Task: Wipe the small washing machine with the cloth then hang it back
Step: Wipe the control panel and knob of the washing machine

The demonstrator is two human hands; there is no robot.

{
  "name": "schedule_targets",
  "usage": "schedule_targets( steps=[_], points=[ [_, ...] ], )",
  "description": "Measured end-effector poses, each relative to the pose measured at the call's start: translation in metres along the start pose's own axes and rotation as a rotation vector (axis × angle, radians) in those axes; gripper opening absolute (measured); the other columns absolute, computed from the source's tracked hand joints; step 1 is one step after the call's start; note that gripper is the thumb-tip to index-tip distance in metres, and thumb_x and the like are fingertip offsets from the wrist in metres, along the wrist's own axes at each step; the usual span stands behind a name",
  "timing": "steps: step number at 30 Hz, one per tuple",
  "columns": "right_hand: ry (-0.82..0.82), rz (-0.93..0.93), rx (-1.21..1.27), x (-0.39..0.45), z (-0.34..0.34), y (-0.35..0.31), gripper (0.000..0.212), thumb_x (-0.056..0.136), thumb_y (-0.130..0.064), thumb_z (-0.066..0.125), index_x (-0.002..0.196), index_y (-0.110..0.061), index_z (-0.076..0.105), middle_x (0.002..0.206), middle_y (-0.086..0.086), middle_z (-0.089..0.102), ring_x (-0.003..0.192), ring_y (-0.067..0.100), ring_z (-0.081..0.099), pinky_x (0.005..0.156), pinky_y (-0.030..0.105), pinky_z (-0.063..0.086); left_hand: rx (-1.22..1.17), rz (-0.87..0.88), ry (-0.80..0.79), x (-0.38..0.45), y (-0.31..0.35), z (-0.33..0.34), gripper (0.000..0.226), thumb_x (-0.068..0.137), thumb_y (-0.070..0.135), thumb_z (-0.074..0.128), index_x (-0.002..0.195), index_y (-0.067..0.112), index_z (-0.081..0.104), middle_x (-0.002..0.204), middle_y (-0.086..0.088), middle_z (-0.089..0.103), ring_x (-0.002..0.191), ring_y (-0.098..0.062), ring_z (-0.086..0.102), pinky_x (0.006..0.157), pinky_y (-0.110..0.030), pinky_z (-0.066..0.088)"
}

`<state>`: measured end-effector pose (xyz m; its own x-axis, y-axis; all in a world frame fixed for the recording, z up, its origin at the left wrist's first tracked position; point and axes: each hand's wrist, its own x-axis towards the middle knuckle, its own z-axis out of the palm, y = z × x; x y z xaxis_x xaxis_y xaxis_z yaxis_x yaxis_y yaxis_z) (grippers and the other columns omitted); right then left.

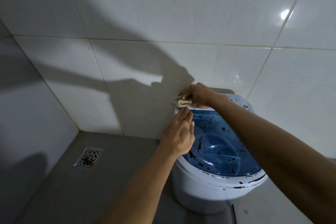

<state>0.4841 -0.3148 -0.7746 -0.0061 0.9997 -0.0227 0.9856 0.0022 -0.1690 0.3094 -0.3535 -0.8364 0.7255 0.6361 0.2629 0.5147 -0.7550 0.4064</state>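
Note:
A small white washing machine (201, 194) with a translucent blue lid (218, 143) stands on the floor against the tiled wall, right of centre. Dark specks dot the lid and the white rim. My right hand (197, 95) grips a bunched beige cloth (181, 103) at the machine's back left corner, by the wall. My left hand (179, 132) lies flat with straight fingers on the left edge of the lid, its fingertips just under the cloth.
White wall tiles (163, 14) fill the view behind the machine. A square metal floor drain (88, 157) sits in the grey floor to the left. The control panel (241, 102) is at the machine's back right.

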Motion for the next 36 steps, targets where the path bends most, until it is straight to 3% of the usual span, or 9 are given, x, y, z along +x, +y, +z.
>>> schedule_targets(
  steps=[4, 10, 14, 20, 25, 29, 31, 33, 36],
  points=[
    [0.031, 0.103, 0.015, 0.013, -0.004, 0.0, 0.036, 0.084, 0.01, 0.052, 0.084, -0.019, 0.074, 0.088, 0.002, 0.074, 0.08, 0.027, 0.065, 0.068, 0.038, 0.053, -0.001, -0.016, -0.025, 0.0, 0.0, 0.002, 0.049, 0.103, 0.027, 0.025, 0.148, 0.008, 0.028, 0.159, -0.006, 0.019, 0.148, -0.015, 0.012, 0.119, -0.024, 0.006],
    [-0.081, -0.085, 0.008, 0.004, 0.002, -0.031, 0.05, 0.079, 0.009, 0.055, 0.112, -0.021, 0.075, 0.103, 0.0, 0.076, 0.093, 0.02, 0.068, 0.08, 0.032, 0.055, 0.026, -0.025, 0.014, -0.002, 0.001, -0.001, 0.049, 0.102, 0.029, 0.027, 0.148, 0.011, 0.031, 0.156, -0.007, 0.029, 0.145, -0.017, 0.022, 0.119, -0.029, 0.019],
    [-0.091, -0.022, -0.006, 0.013, -0.009, -0.02, 0.029, 0.089, -0.005, 0.064, 0.105, -0.026, 0.076, 0.094, -0.003, 0.074, 0.084, 0.019, 0.065, 0.068, 0.032, 0.052, 0.047, -0.007, -0.02, -0.001, 0.002, -0.002, 0.049, 0.103, 0.026, 0.025, 0.148, 0.007, 0.029, 0.159, -0.008, 0.021, 0.148, -0.016, 0.013, 0.119, -0.025, 0.008],
    [-0.01, 0.143, -0.051, -0.005, -0.022, 0.01, 0.024, 0.09, 0.006, 0.046, 0.088, -0.006, 0.067, 0.077, 0.006, 0.061, 0.073, 0.025, 0.054, 0.057, 0.032, 0.036, 0.015, -0.028, -0.044, 0.0, 0.0, 0.002, 0.05, 0.103, 0.028, 0.025, 0.149, 0.009, 0.028, 0.16, -0.004, 0.02, 0.148, -0.013, 0.012, 0.121, -0.03, 0.012],
    [0.047, 0.057, -0.175, -0.04, 0.004, -0.004, 0.046, 0.094, -0.008, 0.055, 0.138, -0.023, 0.056, 0.139, 0.003, 0.056, 0.122, 0.029, 0.055, 0.096, 0.042, 0.05, 0.034, -0.011, -0.037, 0.001, 0.0, 0.002, 0.05, 0.103, 0.028, 0.026, 0.148, 0.008, 0.029, 0.159, -0.007, 0.021, 0.147, -0.016, 0.015, 0.121, -0.029, 0.014],
    [0.017, 0.019, -0.273, -0.055, 0.006, -0.024, 0.038, 0.091, -0.001, 0.055, 0.127, -0.012, 0.061, 0.142, 0.008, 0.05, 0.148, 0.032, 0.026, 0.12, 0.044, 0.021, 0.037, -0.005, 0.028, 0.0, 0.0, 0.002, 0.048, 0.101, 0.027, 0.029, 0.146, 0.01, 0.035, 0.154, -0.006, 0.034, 0.143, -0.017, 0.027, 0.115, -0.026, 0.021],
    [0.044, 0.02, -0.248, -0.052, 0.003, -0.026, 0.035, 0.093, -0.002, 0.056, 0.125, -0.011, 0.064, 0.144, 0.009, 0.05, 0.145, 0.03, 0.032, 0.116, 0.04, 0.031, 0.038, 0.001, 0.022, 0.001, -0.001, 0.003, 0.049, 0.101, 0.027, 0.029, 0.146, 0.009, 0.034, 0.156, -0.007, 0.031, 0.144, -0.017, 0.025, 0.116, -0.027, 0.019],
    [0.067, 0.094, -0.189, -0.04, -0.003, -0.022, 0.026, 0.094, -0.004, 0.056, 0.117, -0.009, 0.067, 0.133, 0.009, 0.059, 0.125, 0.028, 0.054, 0.091, 0.033, 0.046, 0.038, 0.006, -0.004, 0.002, -0.001, 0.004, 0.049, 0.102, 0.026, 0.028, 0.147, 0.007, 0.032, 0.158, -0.008, 0.025, 0.147, -0.017, 0.018, 0.12, -0.028, 0.014],
    [0.088, 0.248, -0.122, -0.014, -0.012, -0.017, 0.019, 0.093, -0.003, 0.053, 0.104, -0.005, 0.068, 0.108, 0.015, 0.068, 0.095, 0.031, 0.064, 0.069, 0.032, 0.042, 0.031, -0.004, -0.017, 0.002, -0.002, 0.005, 0.049, 0.103, 0.027, 0.025, 0.148, 0.008, 0.03, 0.159, -0.007, 0.022, 0.148, -0.015, 0.013, 0.121, -0.028, 0.01]
  ],
)
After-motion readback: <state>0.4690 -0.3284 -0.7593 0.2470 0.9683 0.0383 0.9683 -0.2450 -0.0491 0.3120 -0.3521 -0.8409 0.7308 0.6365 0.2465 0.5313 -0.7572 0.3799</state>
